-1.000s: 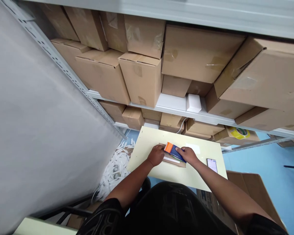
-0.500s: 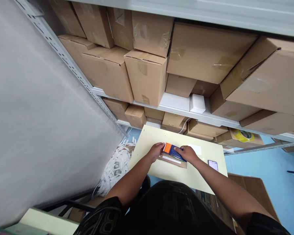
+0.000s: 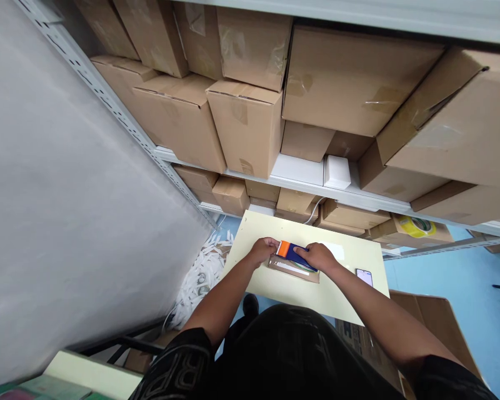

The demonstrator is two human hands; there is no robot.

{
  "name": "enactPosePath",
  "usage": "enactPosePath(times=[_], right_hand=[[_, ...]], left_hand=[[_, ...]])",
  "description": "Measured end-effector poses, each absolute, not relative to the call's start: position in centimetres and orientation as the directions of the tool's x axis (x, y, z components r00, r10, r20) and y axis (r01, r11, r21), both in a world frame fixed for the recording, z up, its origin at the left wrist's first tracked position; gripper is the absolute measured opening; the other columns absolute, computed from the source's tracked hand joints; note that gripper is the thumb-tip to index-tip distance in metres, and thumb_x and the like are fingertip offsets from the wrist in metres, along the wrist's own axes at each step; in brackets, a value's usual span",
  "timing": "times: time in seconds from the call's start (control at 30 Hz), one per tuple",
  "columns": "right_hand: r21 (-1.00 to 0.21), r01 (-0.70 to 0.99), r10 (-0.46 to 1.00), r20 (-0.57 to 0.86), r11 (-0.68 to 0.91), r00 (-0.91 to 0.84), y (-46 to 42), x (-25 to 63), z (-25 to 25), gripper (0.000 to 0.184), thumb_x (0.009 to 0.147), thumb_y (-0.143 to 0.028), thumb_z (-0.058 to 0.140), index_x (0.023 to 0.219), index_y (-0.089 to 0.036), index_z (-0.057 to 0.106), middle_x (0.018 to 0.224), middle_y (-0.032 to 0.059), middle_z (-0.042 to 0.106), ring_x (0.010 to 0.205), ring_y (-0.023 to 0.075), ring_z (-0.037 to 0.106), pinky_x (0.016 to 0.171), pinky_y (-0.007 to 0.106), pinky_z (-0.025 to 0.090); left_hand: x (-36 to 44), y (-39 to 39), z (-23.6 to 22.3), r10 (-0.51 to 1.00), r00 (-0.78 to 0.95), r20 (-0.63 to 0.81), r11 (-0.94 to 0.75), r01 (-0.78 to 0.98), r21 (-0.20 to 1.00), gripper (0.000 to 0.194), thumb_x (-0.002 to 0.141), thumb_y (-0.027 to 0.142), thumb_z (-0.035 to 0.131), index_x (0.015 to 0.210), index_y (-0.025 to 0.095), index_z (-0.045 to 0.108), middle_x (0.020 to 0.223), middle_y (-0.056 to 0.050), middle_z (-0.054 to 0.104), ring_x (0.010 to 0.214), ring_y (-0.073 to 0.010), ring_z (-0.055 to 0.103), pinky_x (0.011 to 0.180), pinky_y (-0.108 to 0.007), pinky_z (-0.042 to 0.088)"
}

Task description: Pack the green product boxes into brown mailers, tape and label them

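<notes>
My right hand point(image 3: 320, 257) is wrapped round a blue tape dispenser point(image 3: 299, 254) with an orange front, its thumb on top. The dispenser lies low over a small cardboard box point(image 3: 294, 270) that carries a white strip; the edge of a roll shows beneath it. My left hand point(image 3: 263, 250) is at the orange end, fingers pinched together. What those fingers hold, if anything, is too small to make out. Box and hands are over a pale yellow table point(image 3: 237, 272).
A phone point(image 3: 364, 277) lies on the table's right side. Behind stand shelves packed with cardboard boxes point(image 3: 245, 125), and a yellow tape roll point(image 3: 416, 226) is at the right. White paper strips point(image 3: 200, 278) are heaped on the floor, beside the left wall point(image 3: 87, 222).
The view has shifted slightly. My left hand's fingers sit a little differently at the orange end; my right hand keeps its hold on the tape dispenser.
</notes>
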State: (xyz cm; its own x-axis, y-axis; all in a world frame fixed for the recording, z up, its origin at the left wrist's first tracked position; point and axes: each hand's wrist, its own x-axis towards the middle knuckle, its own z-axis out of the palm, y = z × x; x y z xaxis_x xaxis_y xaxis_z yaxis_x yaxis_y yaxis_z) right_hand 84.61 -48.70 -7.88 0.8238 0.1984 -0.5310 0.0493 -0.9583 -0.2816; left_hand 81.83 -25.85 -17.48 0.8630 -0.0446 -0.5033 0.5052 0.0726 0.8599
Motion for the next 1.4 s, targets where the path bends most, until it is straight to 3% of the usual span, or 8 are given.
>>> enactPosePath(times=[0.27, 0.47, 0.63, 0.83, 0.97, 1.07, 1.17, 1.4], right_hand=[[-0.197, 0.036, 0.143, -0.563, -0.98, 0.814, -51.0, 84.5, -8.0, 0.07, 0.091, -0.079, 0.043, 0.08, -0.019, 0.079, 0.091, 0.0148, 0.078, 0.089, 0.0267, 0.071, 0.066, 0.03, 0.042], [-0.169, 0.051, 0.139, -0.567, -0.984, 0.812, -50.5, 84.2, -8.1, 0.073, 0.091, -0.082, 0.041, 0.091, -0.021, 0.08, 0.101, 0.0144, 0.079, 0.097, 0.0288, 0.072, 0.07, 0.031, 0.046], [-0.154, 0.072, 0.148, -0.56, -0.985, 0.815, -50.2, 84.4, -8.3, 0.076, 0.09, -0.083, 0.039, 0.092, -0.019, 0.08, 0.102, 0.016, 0.078, 0.098, 0.0294, 0.072, 0.075, 0.031, 0.047], [-0.149, 0.041, 0.119, -0.565, -0.988, 0.817, -50.3, 84.5, -8.6, 0.072, 0.091, -0.08, 0.044, 0.09, -0.018, 0.08, 0.099, 0.0175, 0.078, 0.097, 0.0303, 0.072, 0.074, 0.033, 0.048], [-0.156, 0.033, 0.115, -0.557, -0.987, 0.823, -50.3, 84.5, -9.0, 0.071, 0.089, -0.081, 0.046, 0.089, -0.019, 0.08, 0.1, 0.0163, 0.078, 0.097, 0.0299, 0.072, 0.072, 0.032, 0.048], [-0.155, 0.041, 0.122, -0.559, -0.987, 0.821, -50.2, 84.6, -9.0, 0.073, 0.089, -0.083, 0.045, 0.09, -0.019, 0.08, 0.101, 0.0167, 0.078, 0.096, 0.0297, 0.072, 0.072, 0.032, 0.047], [-0.144, 0.044, 0.118, -0.561, -0.989, 0.819, -50.0, 84.6, -8.7, 0.078, 0.087, -0.086, 0.042, 0.091, -0.018, 0.081, 0.101, 0.0175, 0.078, 0.095, 0.0306, 0.072, 0.071, 0.032, 0.046], [-0.171, 0.028, 0.124, -0.585, -0.985, 0.802, -51.2, 85.2, -7.9, 0.078, 0.087, -0.086, 0.044, 0.085, -0.017, 0.08, 0.097, 0.0177, 0.078, 0.092, 0.0291, 0.072, 0.068, 0.031, 0.044]], left_hand=[[81.9, -20.2, -18.8, -0.004, 0.855, -0.518, 0.052, 0.518, 0.854, 0.024, 0.067, 0.024, 0.084, 0.086, 0.014, 0.072, 0.073, -0.003, 0.07, 0.064, -0.0118, 0.06, 0.064, -0.026, 0.048], [80.8, -20.7, -22.0, 0.03, 0.874, -0.486, -0.063, 0.487, 0.871, 0.024, 0.075, 0.03, 0.077, 0.094, 0.016, 0.071, 0.083, -0.004, 0.072, 0.073, -0.0153, 0.064, 0.07, -0.028, 0.051], [79.9, -24.4, -24.4, 0.096, 0.909, -0.406, -0.242, 0.417, 0.876, 0.023, 0.089, 0.028, 0.062, 0.109, 0.019, 0.07, 0.11, -0.009, 0.073, 0.103, -0.022, 0.068, 0.094, -0.036, 0.053], [79.7, -24.3, -24.5, 0.13, 0.92, -0.369, -0.386, 0.39, 0.836, 0.062, 0.088, 0.029, 0.065, 0.147, 0.014, 0.051, 0.153, -0.021, 0.049, 0.128, -0.0323, 0.061, 0.109, -0.048, 0.048], [80.0, -23.0, -21.7, -0.155, 0.987, -0.051, -0.622, -0.057, 0.781, 0.073, 0.089, 0.035, 0.066, 0.156, 0.018, 0.043, 0.164, -0.015, 0.04, 0.154, -0.0328, 0.032, 0.127, -0.049, 0.026], [80.2, -23.8, -20.1, -0.444, 0.896, -0.028, -0.68, -0.317, 0.661, 0.104, 0.079, 0.056, 0.077, 0.163, 0.018, 0.03, 0.171, -0.016, 0.025, 0.159, -0.0367, 0.019, 0.13, -0.051, 0.016], [80.4, -25.2, -20.0, -0.482, 0.87, -0.106, -0.739, -0.339, 0.582, 0.122, 0.071, 0.07, 0.079, 0.165, 0.015, 0.024, 0.172, -0.02, 0.018, 0.159, -0.0404, 0.015, 0.129, -0.055, 0.011], [80.6, -25.2, -21.2, -0.495, 0.865, -0.088, -0.775, -0.394, 0.493, 0.119, 0.073, 0.073, 0.076, 0.165, 0.016, 0.026, 0.169, -0.02, 0.029, 0.158, -0.0403, 0.019, 0.128, -0.055, 0.005]])
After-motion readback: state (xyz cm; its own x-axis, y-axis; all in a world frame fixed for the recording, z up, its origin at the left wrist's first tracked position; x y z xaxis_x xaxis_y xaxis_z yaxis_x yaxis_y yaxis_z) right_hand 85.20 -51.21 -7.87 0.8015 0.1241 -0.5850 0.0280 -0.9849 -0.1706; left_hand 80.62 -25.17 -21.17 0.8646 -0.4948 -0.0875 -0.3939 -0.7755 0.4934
